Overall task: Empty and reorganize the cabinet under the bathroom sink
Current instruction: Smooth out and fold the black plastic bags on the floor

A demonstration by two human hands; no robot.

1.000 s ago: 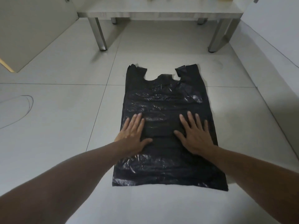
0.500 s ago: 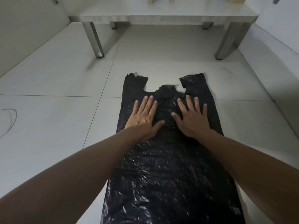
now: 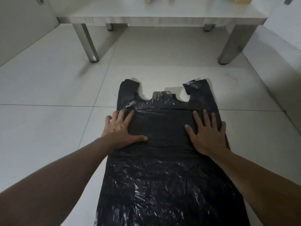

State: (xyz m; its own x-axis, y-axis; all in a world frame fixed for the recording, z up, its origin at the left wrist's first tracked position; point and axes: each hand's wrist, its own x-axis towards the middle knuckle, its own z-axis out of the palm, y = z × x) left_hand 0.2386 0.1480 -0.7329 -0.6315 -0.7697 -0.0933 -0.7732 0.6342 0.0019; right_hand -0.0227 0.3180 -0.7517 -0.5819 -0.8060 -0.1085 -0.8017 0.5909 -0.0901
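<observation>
Head view: a black plastic bag [image 3: 164,168] lies flat on the tiled floor [image 3: 48,128], handles [image 3: 130,85] pointing away from the person, toward a low shelf [image 3: 161,15] on metal legs. Left hand [image 3: 121,130] rests palm-down on the bag's left edge, fingers spread, partly overhanging onto the floor; released, grasping nothing. Right hand [image 3: 207,132] lies flat near the right edge, fingers spread, likewise released. Both hands press on the upper part of the bag, just below the handles; the stretch between them looks smooth, while the part nearer the person is wrinkled and glossy. Judgement: the film is thin, very light, limp and slippery, so it will slide on the tile and shift under any draught. Best held by pinching a handle loop or an edge; flat palm pressure suits smoothing or folding.
</observation>
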